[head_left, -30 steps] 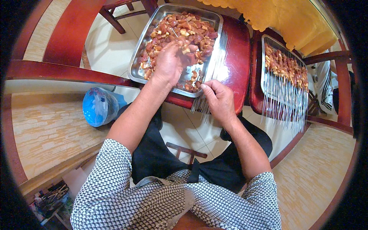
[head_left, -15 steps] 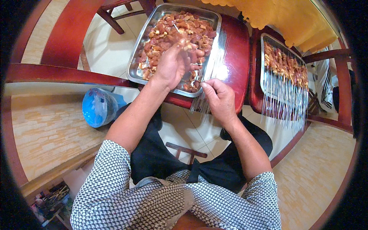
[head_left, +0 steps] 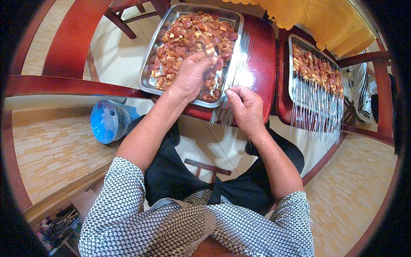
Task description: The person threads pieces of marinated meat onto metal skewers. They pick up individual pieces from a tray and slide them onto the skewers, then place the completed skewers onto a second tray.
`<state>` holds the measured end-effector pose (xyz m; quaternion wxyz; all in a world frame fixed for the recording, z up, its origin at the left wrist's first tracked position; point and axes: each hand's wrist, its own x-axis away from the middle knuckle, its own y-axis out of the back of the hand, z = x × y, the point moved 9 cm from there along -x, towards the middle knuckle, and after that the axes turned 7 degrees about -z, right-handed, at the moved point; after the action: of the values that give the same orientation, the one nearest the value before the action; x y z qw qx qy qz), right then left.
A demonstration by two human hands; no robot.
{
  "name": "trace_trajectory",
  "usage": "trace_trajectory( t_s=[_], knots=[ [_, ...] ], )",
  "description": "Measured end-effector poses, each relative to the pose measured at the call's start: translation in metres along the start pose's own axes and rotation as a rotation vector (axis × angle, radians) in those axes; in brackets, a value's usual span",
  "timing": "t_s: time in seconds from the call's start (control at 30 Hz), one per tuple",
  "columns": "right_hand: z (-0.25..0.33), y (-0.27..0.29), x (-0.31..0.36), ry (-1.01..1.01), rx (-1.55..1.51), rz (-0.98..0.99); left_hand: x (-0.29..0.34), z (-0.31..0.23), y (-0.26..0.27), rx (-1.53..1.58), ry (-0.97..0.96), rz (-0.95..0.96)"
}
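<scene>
My left hand (head_left: 191, 76) is above a metal tray (head_left: 147, 64) of raw meat chunks (head_left: 182, 36), its fingers closed round a meat skewer. Several threaded pieces of meat (head_left: 207, 43) stick out past its fingertips, and the thin skewer point shows beyond them. To the right, my right hand (head_left: 247, 107) is closed in a pinch at the tray's near right corner, on the skewer's lower end, which is barely visible. Loose metal skewers (head_left: 241, 55) lie in a bundle along the tray's right edge, passing behind my right hand.
A second tray (head_left: 293, 81) of filled skewers rests on a red stool to the right, handles jutting toward me. On the left hangs or stands a blue bin (head_left: 105, 122) with a plastic liner. A yellow cloth (head_left: 317, 21) drapes at the back; a red wooden rail (head_left: 77, 85) crosses the left.
My left hand's fingers, spread and blurred before, have closed round the skewer. My right hand keeps its pinch in nearly the same place.
</scene>
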<state>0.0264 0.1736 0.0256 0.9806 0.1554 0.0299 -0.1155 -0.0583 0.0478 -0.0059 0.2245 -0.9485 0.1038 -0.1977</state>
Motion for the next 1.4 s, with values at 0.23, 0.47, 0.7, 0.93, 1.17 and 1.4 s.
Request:
trace_trajectory(
  t_s=[0.23, 0.47, 0.7, 0.93, 1.17, 1.4],
  knots=[
    [-0.001, -0.003, 0.001, -0.001, -0.007, 0.031, -0.007, -0.009, 0.015, 0.151, -0.068, -0.026],
    [-0.001, -0.005, 0.003, -0.013, 0.024, 0.039, -0.006, -0.004, 0.017, 0.122, 0.005, -0.043],
    [-0.002, -0.006, 0.003, -0.014, 0.019, 0.041, -0.003, -0.003, 0.011, 0.072, 0.016, -0.008],
    [0.002, -0.003, 0.003, 0.0, 0.054, 0.036, -0.004, 0.001, 0.008, 0.063, 0.024, 0.013],
    [-0.006, -0.002, 0.003, -0.006, 0.038, 0.014, 0.0, 0.0, 0.0, 0.008, 0.05, 0.041],
    [-0.006, -0.002, 0.004, -0.013, 0.064, 0.032, -0.001, 0.005, -0.001, 0.055, 0.099, 0.076]
  ],
)
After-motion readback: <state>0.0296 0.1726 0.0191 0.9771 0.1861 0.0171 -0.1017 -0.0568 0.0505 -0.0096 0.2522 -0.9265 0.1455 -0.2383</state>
